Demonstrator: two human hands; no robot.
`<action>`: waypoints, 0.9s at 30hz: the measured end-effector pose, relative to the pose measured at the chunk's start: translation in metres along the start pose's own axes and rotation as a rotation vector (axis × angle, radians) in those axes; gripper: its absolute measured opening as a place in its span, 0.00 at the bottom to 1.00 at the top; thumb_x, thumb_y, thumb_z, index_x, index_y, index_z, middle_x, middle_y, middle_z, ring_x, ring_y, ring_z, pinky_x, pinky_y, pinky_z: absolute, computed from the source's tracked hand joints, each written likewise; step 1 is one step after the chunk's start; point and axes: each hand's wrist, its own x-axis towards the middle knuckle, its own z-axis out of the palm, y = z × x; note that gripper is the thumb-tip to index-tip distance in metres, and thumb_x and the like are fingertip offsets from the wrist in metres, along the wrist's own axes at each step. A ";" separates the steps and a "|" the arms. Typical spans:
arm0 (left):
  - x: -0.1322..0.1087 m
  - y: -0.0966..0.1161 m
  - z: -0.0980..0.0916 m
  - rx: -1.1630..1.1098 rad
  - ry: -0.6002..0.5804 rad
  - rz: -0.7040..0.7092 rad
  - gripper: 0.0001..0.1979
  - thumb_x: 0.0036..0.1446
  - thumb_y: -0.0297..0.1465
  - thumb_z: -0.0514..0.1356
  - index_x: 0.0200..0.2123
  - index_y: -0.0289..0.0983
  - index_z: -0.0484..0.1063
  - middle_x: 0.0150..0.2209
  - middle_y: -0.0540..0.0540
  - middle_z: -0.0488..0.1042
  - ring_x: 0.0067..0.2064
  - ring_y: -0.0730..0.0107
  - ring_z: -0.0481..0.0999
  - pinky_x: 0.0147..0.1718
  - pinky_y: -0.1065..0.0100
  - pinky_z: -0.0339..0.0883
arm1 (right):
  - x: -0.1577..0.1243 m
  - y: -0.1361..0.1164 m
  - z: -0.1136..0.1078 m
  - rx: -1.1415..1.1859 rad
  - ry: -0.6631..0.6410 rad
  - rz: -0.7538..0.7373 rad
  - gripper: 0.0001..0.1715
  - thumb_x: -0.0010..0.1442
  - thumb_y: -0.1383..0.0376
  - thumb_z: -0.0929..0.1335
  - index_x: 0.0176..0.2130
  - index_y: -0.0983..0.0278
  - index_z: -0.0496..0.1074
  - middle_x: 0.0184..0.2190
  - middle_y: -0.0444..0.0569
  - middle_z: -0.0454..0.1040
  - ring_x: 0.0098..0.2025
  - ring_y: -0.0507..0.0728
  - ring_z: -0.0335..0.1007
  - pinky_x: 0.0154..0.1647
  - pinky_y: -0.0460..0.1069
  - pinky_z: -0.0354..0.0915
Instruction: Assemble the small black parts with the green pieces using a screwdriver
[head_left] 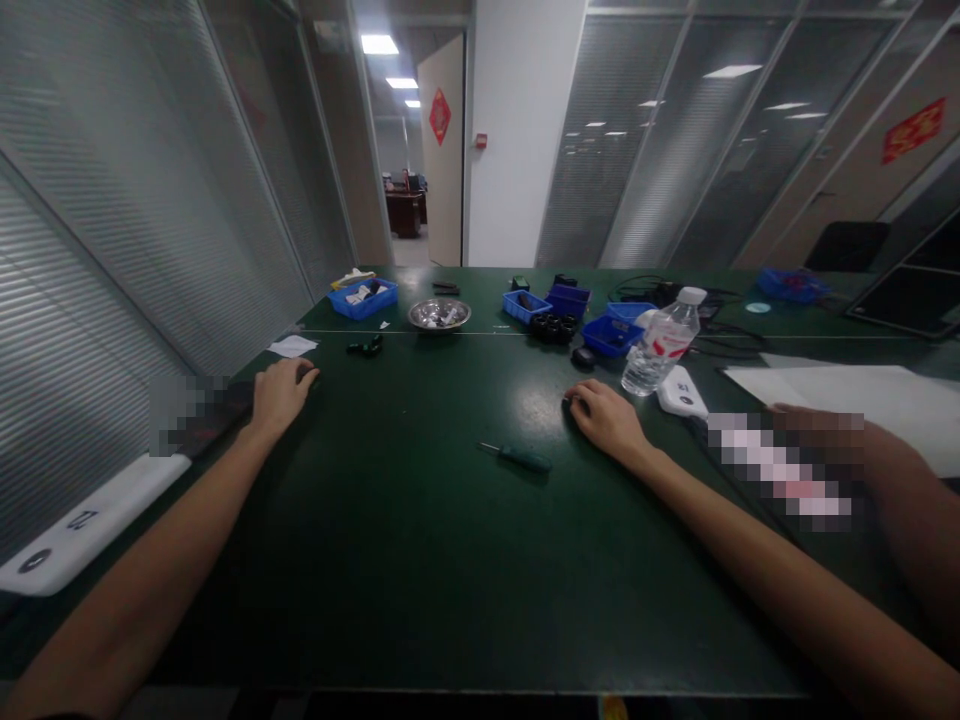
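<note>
My left hand rests on the dark green table at the left, fingers loosely bent with a gap at the thumb. Nothing shows in it. My right hand lies on the table right of centre, its fingers loosely curved and apparently holding nothing; their undersides are hidden. Between the hands, nearer to the right one, lies a screwdriver with a dark green handle, its thin shaft pointing left. Beyond my left hand are a small dark green-and-black part and a white paper piece.
A metal bowl with small parts and a blue bin stand at the back. Several blue trays and black cables lie farther right. A water bottle stands beyond my right hand. Another person's hand is at the right, near a blurred-out screen.
</note>
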 end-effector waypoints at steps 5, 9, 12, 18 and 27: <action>-0.008 0.009 -0.003 0.204 -0.010 0.021 0.21 0.68 0.44 0.54 0.43 0.37 0.81 0.56 0.33 0.73 0.56 0.38 0.67 0.54 0.46 0.58 | -0.001 -0.001 0.001 -0.006 -0.002 -0.002 0.12 0.68 0.64 0.63 0.45 0.60 0.75 0.49 0.52 0.77 0.47 0.61 0.74 0.48 0.53 0.69; -0.007 0.012 -0.005 0.229 -0.061 0.006 0.18 0.67 0.39 0.55 0.44 0.37 0.82 0.55 0.33 0.74 0.55 0.39 0.67 0.52 0.47 0.59 | -0.002 -0.004 -0.001 0.001 0.019 0.005 0.13 0.67 0.65 0.63 0.46 0.59 0.76 0.48 0.52 0.78 0.48 0.61 0.74 0.48 0.53 0.69; -0.005 0.010 -0.007 0.183 -0.054 0.019 0.18 0.67 0.37 0.53 0.44 0.35 0.81 0.53 0.33 0.74 0.55 0.38 0.68 0.52 0.48 0.60 | -0.002 -0.004 -0.002 0.003 0.014 -0.001 0.13 0.67 0.64 0.63 0.46 0.59 0.76 0.48 0.52 0.78 0.48 0.61 0.74 0.47 0.53 0.69; -0.006 -0.005 -0.013 0.125 0.085 -0.063 0.22 0.72 0.37 0.45 0.52 0.32 0.75 0.49 0.30 0.77 0.52 0.42 0.72 0.52 0.49 0.59 | -0.001 -0.003 -0.002 0.002 0.008 -0.006 0.13 0.67 0.64 0.63 0.45 0.59 0.76 0.48 0.52 0.78 0.47 0.61 0.75 0.47 0.53 0.70; 0.002 -0.023 -0.008 0.110 -0.131 0.046 0.17 0.66 0.40 0.57 0.46 0.39 0.82 0.47 0.35 0.80 0.51 0.40 0.74 0.50 0.46 0.61 | -0.002 -0.004 -0.004 0.009 -0.003 -0.005 0.13 0.67 0.64 0.63 0.46 0.60 0.76 0.48 0.52 0.78 0.48 0.62 0.74 0.48 0.54 0.69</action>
